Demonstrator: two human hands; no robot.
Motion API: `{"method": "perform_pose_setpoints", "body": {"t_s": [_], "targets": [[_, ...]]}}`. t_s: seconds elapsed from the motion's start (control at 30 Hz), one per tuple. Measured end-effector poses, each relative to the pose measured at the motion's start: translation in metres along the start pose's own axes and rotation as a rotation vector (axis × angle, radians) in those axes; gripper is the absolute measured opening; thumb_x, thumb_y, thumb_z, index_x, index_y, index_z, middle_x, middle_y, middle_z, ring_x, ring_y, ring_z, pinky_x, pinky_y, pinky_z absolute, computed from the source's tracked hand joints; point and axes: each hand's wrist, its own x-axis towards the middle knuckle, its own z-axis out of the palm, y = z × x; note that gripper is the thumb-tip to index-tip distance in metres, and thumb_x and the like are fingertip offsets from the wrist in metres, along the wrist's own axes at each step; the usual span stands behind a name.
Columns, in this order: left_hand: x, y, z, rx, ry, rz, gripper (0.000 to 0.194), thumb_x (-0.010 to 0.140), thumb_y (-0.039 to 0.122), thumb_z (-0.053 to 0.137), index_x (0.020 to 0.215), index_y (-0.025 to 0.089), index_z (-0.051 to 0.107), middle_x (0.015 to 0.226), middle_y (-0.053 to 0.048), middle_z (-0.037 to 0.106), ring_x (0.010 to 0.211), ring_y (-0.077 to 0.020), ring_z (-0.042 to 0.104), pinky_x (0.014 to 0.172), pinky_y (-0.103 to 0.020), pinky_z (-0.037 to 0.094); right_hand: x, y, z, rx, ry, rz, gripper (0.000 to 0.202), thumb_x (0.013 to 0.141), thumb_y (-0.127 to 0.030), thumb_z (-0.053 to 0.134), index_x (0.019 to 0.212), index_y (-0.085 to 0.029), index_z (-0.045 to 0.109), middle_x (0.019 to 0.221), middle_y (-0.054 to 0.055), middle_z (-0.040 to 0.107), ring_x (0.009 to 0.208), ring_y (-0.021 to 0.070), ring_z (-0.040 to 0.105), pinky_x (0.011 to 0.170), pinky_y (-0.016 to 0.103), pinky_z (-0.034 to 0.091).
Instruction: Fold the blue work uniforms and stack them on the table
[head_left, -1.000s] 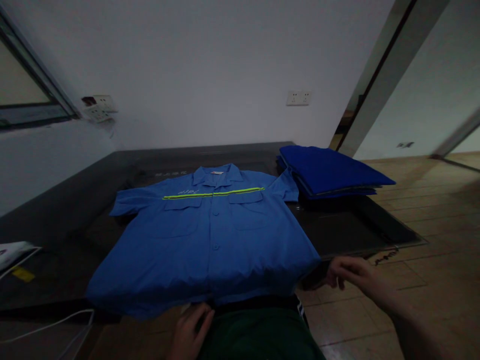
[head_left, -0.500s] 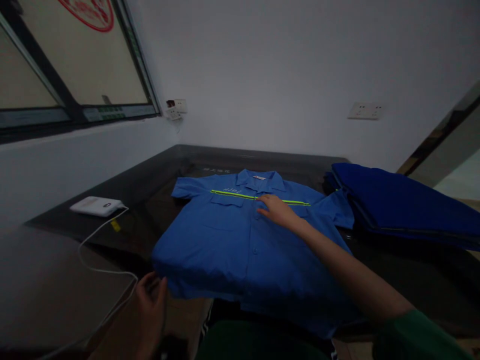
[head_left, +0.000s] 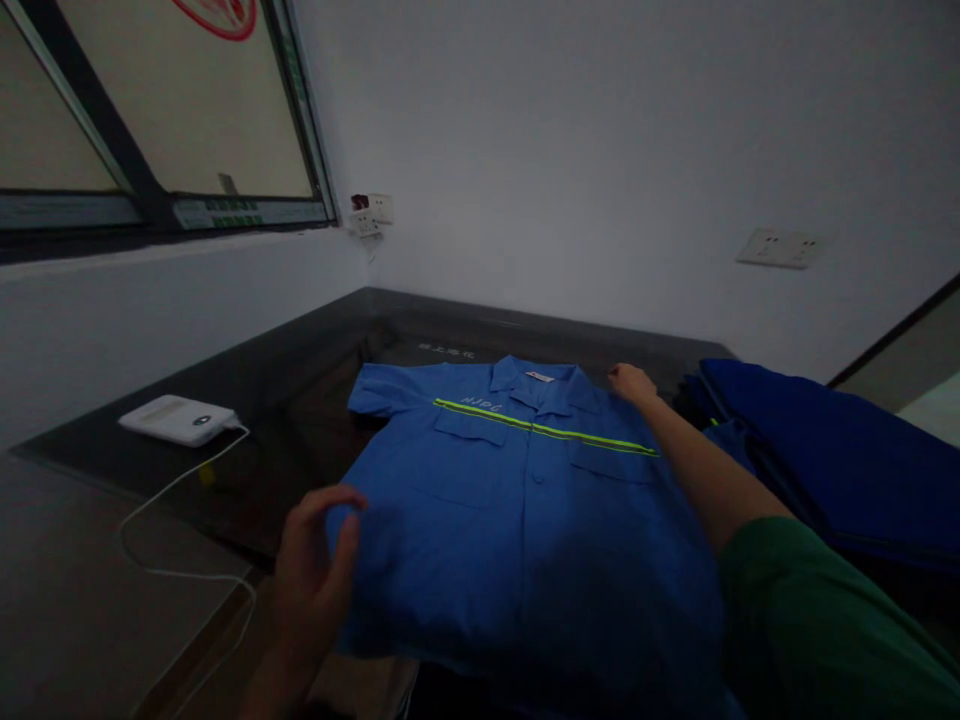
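Note:
A blue short-sleeved work shirt (head_left: 450, 510) lies face up on the dark table, collar toward the wall and hem hanging over the front edge. A yellow-green stripe crosses its chest, with pale lettering above. My left hand (head_left: 319, 570) is over the shirt's lower left side, thumb and forefinger curved apart with nothing between them. At the shoulder right of the collar is my right hand (head_left: 634, 385), its fingers curled together on the cloth there; the fingertips are partly hidden. My right forearm covers part of the sleeve on that side.
Folded darker blue cloth (head_left: 832, 450) is piled on the right of the dark table (head_left: 300, 395). A white power bank (head_left: 178, 420) lies on the left, its white cable (head_left: 187, 573) hanging over the edge. Walls and a window (head_left: 202, 110) enclose the far and left sides.
My right hand has moved from the chest stripe up and right to the shoulder. My left hand has risen from the hem corner, its fingers now apart. The camera view has shifted slightly.

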Motion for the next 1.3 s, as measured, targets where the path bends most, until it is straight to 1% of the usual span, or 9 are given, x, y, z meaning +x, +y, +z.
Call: {"method": "perform_pose_setpoints", "body": {"t_s": [0.1,0.2,0.23,0.33,0.43,0.67,1.0,1.17,1.3], "targets": [[0.091,0.013,0.066,-0.113,-0.203,0.030,0.015,0.092,0.025,0.046,0.098,0.019,0.059,0.083,-0.002,0.062,0.081,-0.0155,0.060,0.080,-0.029,0.048,0.006,0.029,0.007,0.013,-0.045,-0.008,0.028,0.088,-0.023,0.053,0.110,-0.012,0.068,0.109,0.015,0.069,0.102,0.0236,0.065,0.083,0.030,0.048],[0.154,-0.011,0.157,0.032,-0.456,0.033,0.021,0.092,0.017,0.042,0.104,0.016,0.058,0.095,-0.005,0.066,0.090,-0.0146,0.062,0.084,-0.027,0.048,0.006,0.041,0.016,0.055,-0.062,-0.039,0.026,0.088,-0.025,0.056,0.105,-0.013,0.070,0.105,0.012,0.071,0.096,0.0209,0.066,0.078,0.025,0.048],[0.166,-0.024,0.187,0.178,-0.535,0.008,0.023,0.090,0.014,0.043,0.108,0.016,0.058,0.104,-0.006,0.066,0.097,-0.0137,0.062,0.088,-0.026,0.047,0.005,0.042,0.019,0.070,-0.062,-0.047,0.025,0.088,-0.026,0.056,0.104,-0.013,0.070,0.104,0.011,0.071,0.096,0.0201,0.067,0.077,0.024,0.048],[0.179,-0.063,0.258,0.326,-0.579,-0.014,0.030,0.085,0.007,0.048,0.112,0.012,0.059,0.117,-0.012,0.062,0.112,-0.0196,0.056,0.099,-0.033,0.041,0.002,0.041,0.028,0.100,-0.050,-0.056,0.024,0.090,-0.028,0.054,0.100,-0.014,0.071,0.100,0.010,0.072,0.093,0.0182,0.067,0.073,0.022,0.047],[0.175,-0.093,0.297,0.434,-0.580,-0.031,0.032,0.085,0.012,0.051,0.116,0.012,0.059,0.122,-0.017,0.058,0.116,-0.0267,0.052,0.099,-0.041,0.040,-0.003,0.037,0.040,0.092,-0.020,-0.036,0.024,0.092,-0.032,0.052,0.096,-0.016,0.069,0.096,0.009,0.072,0.089,0.0189,0.067,0.070,0.024,0.046],[0.185,-0.127,0.332,0.606,-0.642,0.008,0.023,0.092,0.028,0.048,0.109,0.018,0.060,0.116,-0.013,0.059,0.115,-0.0298,0.048,0.096,-0.044,0.038,-0.005,0.033,0.057,0.016,0.060,-0.032,0.020,0.095,-0.026,0.045,0.103,-0.015,0.060,0.101,0.013,0.068,0.095,0.0230,0.064,0.075,0.029,0.043],[0.219,-0.147,0.379,0.631,-0.676,0.036,0.025,0.095,0.025,0.040,0.113,0.016,0.054,0.121,-0.014,0.057,0.116,-0.0297,0.046,0.096,-0.045,0.035,0.056,0.042,0.063,-0.098,0.085,-0.150,0.020,0.096,-0.023,0.043,0.105,-0.012,0.057,0.107,0.015,0.065,0.103,0.0246,0.057,0.081,0.031,0.040],[0.226,-0.140,0.381,0.611,-0.658,0.029,0.024,0.094,0.024,0.041,0.112,0.016,0.055,0.118,-0.014,0.058,0.114,-0.0288,0.047,0.095,-0.044,0.035,0.064,0.044,0.065,-0.093,0.086,-0.175,0.019,0.096,-0.023,0.043,0.104,-0.013,0.057,0.106,0.013,0.065,0.101,0.0228,0.058,0.079,0.029,0.039],[0.218,-0.114,0.360,0.603,-0.571,0.064,0.029,0.093,0.022,0.042,0.120,0.017,0.051,0.125,-0.013,0.054,0.118,-0.0264,0.044,0.100,-0.042,0.030,0.061,0.042,0.066,-0.138,0.120,-0.177,0.021,0.095,-0.024,0.042,0.103,-0.013,0.058,0.103,0.014,0.065,0.098,0.0238,0.057,0.077,0.031,0.039]]}}
